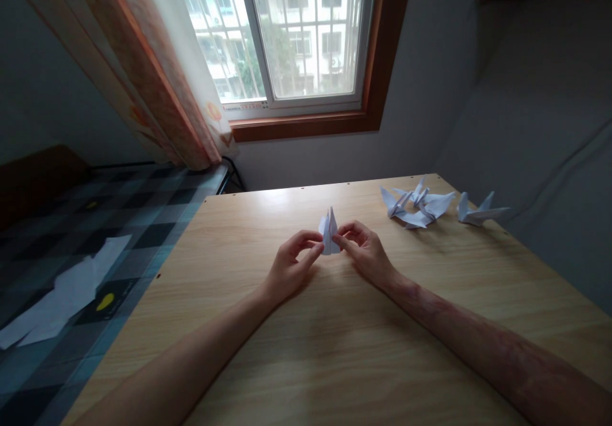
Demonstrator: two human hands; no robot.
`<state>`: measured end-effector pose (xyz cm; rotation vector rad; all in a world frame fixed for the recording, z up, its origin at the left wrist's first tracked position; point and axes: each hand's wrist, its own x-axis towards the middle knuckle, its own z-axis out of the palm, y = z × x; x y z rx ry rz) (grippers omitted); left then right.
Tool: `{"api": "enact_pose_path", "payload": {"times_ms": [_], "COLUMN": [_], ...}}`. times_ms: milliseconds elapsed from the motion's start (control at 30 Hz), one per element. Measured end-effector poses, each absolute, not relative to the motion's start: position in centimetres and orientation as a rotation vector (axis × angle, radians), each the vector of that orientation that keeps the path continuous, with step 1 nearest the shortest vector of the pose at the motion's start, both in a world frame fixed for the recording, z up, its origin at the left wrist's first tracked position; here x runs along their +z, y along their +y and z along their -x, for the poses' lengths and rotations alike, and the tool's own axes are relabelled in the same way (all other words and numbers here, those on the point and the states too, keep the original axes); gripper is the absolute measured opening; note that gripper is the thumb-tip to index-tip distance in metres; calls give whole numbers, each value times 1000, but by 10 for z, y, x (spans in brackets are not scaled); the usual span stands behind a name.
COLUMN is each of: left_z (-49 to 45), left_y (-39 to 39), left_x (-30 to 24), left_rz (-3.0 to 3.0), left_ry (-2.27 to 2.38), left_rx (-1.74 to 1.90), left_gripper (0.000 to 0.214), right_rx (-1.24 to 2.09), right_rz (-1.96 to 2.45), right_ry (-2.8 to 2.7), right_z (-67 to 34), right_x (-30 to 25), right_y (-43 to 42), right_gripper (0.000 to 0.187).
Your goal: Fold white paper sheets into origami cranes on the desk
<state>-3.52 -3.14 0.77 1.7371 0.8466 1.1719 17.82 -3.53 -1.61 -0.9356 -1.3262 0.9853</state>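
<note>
A small piece of folded white paper (329, 235) stands upright between my two hands, its narrow points upward, just above or on the wooden table (248, 241); I cannot tell whether it touches. My left hand (295, 261) pinches its left side between thumb and fingers. On the opposite side, my right hand (366, 252) pinches it the same way. Some fingertips behind the paper are hidden. Several folded white paper cranes (425, 209) sit in a cluster at the table's far right, beyond my right hand. One more paper crane (479, 212) rests apart, near the right edge.
White paper sheets (71, 295) lie on the checked bed (143, 206) to the left, which adjoins the table. An orange patterned curtain (143, 69) hangs beside the barred window (310, 37). Walls stand behind and to the right of the table.
</note>
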Motion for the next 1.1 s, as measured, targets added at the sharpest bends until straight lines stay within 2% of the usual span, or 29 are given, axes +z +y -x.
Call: {"api": "enact_pose_path", "payload": {"times_ms": [400,533,600,667,867,1000,1100], "left_z": [35,34,33,32,31,34,35], "left_y": [-31,-28,-29,-29,-26,-24,-26], "left_x": [6,4,3,1,-3,1,8], "left_rz": [-1779,-1826,-1857,-1855,-1690,-1707,-1783], "left_ry": [863,929,921,897,861,882,891], "left_rx": [1135,1216,1247,1288,1295,1199,1132], "left_gripper": [21,19,20,26,59,34,26], "right_rx": [931,832,734,683,785,845,865], "right_rz": [995,1012,1045,1079,1039,986,933], "right_ry": [-1394,-1564,-1629,-1618,-1407,-1415,-1418], "right_z": [-179,-177,-175,-172,-172,-174,-174], "right_x": [-17,-6,-5,-6,-16,-16,-15], "right_y": [-36,-44,-47,-48,-43,-40,-39], "right_gripper": [30,29,34,38,48,36,32]}}
